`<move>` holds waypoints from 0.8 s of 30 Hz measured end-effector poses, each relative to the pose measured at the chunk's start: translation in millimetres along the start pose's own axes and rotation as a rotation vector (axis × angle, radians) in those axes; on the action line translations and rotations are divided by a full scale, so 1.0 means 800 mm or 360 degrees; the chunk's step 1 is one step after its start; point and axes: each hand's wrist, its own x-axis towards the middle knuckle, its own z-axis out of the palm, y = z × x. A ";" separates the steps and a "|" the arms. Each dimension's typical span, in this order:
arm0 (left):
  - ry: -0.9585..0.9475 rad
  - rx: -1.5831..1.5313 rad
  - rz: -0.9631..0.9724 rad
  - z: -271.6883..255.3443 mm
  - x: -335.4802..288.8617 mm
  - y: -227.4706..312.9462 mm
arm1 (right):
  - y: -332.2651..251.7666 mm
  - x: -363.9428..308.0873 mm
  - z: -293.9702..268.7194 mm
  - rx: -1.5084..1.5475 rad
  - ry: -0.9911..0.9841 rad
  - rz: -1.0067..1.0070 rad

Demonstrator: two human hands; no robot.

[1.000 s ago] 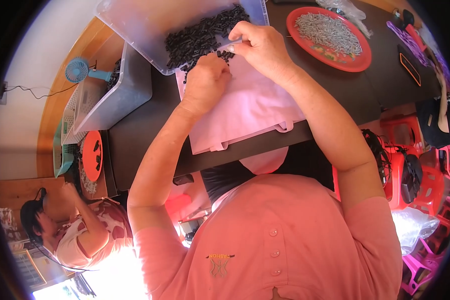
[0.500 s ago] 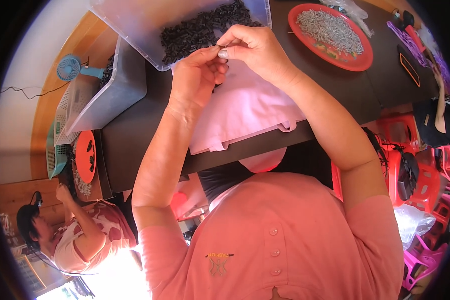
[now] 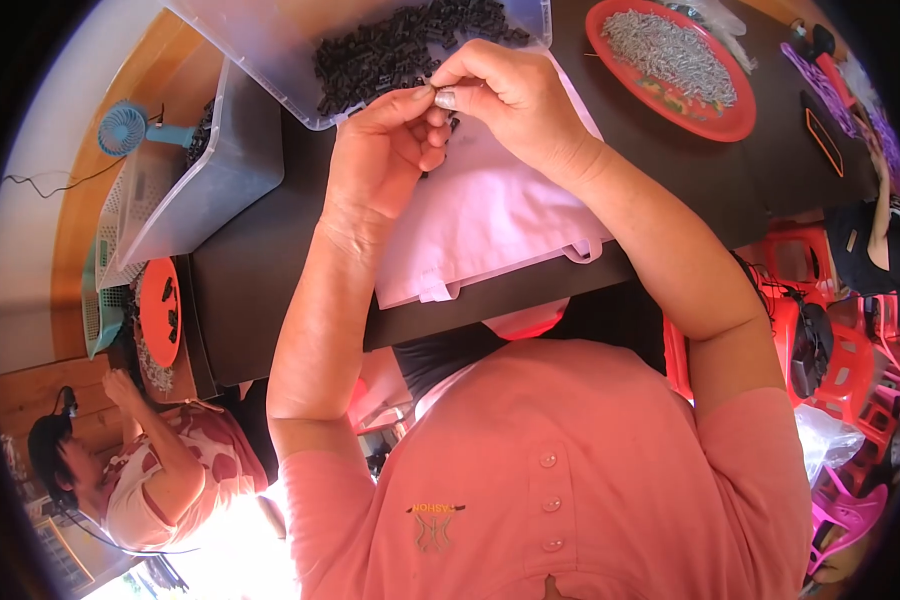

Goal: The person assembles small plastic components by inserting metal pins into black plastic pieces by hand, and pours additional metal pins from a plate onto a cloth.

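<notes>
My left hand (image 3: 382, 150) and my right hand (image 3: 515, 105) meet at their fingertips over a pink cloth bag (image 3: 500, 220). Both are closed in a pinch around something tiny, mostly hidden by the fingers. The remaining fingers of the left hand curl inward, and small dark bits (image 3: 454, 123) show beside them; whether these are held or lie on the cloth I cannot tell. Just beyond my hands, a clear plastic bin (image 3: 270, 60) holds many small black plastic pieces (image 3: 370, 65). A red tray (image 3: 735, 125) of small silvery metal parts (image 3: 670, 55) lies to the right.
On the left stands a second plastic bin (image 3: 225, 165), with a blue fan (image 3: 123, 128) beside it. A red plate (image 3: 160, 330) with black pieces lies near a seated co-worker (image 3: 170, 450). An orange-edged black item (image 3: 823, 142) rests on the dark table (image 3: 270, 270); red chairs (image 3: 805, 250) stand right.
My hands stay pinched together, with only slight finger movement. The whole view has shifted a little, so the bins sit slightly further left and the red tray slightly further right.
</notes>
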 end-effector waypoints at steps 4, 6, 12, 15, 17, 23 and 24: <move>0.0266 0.1123 0.0304 0.018 -0.014 0.017 | 0.009 0.005 -0.007 -0.0261 0.0046 -0.0127; 0.0239 0.1953 0.0522 0.004 -0.015 0.019 | 0.010 0.007 -0.007 -0.0288 0.0159 -0.0169; -0.0017 0.2746 0.0574 -0.004 -0.016 0.001 | 0.007 0.004 -0.016 -0.0411 -0.0007 -0.0009; 0.0002 0.2820 0.0671 -0.003 -0.012 -0.005 | 0.008 0.006 -0.013 -0.0357 0.0075 -0.0078; 0.0017 0.2780 0.0710 -0.002 -0.009 -0.008 | 0.008 0.006 -0.015 -0.0351 0.0066 -0.0078; 0.0284 0.1296 0.0278 0.005 -0.009 0.008 | 0.000 0.009 -0.012 -0.0252 -0.0005 0.0005; 0.0262 0.0978 0.0269 0.005 -0.009 0.008 | -0.002 0.010 -0.011 -0.0245 -0.0017 0.0009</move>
